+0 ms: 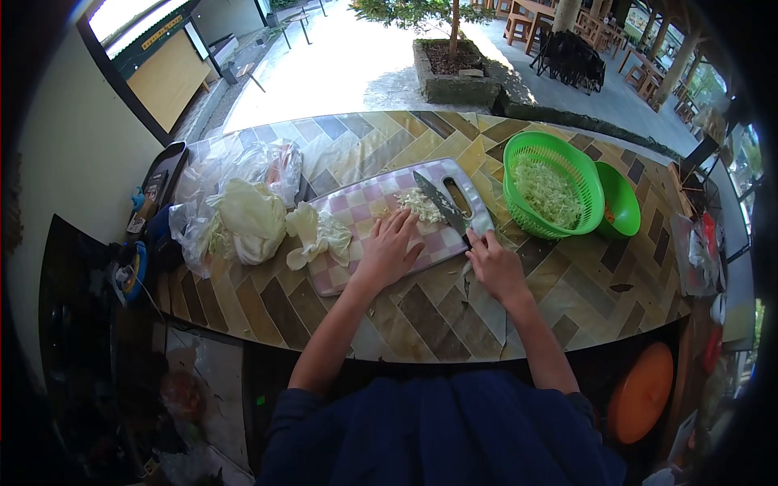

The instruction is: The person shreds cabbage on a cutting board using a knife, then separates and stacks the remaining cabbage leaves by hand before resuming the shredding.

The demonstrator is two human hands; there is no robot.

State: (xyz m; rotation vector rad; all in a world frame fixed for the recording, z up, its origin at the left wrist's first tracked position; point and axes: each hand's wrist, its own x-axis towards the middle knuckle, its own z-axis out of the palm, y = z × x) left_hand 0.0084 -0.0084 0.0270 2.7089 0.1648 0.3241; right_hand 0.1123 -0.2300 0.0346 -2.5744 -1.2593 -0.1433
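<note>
A pink-and-white checkered cutting board (356,194) lies at a slant on the tiled counter. My right hand (496,266) grips the handle of a kitchen knife (442,197), its blade angled up and left over the board. Beside the blade is a small heap of finely chopped pale cabbage (420,204). My left hand (391,248) rests on the board just below that heap, fingers stretched out, apparently holding nothing. Loose cabbage leaves (320,235) lie over the board's left edge. Farther left sits a larger piece of cabbage (251,219) against a clear plastic bag (190,215).
Right of the board stands a green colander (559,142) with shredded cabbage, touching a green bowl (622,202) holding something orange. A dark tray (166,174) is at the left end of the counter (438,312). An orange round lid or basin (642,393) is below right.
</note>
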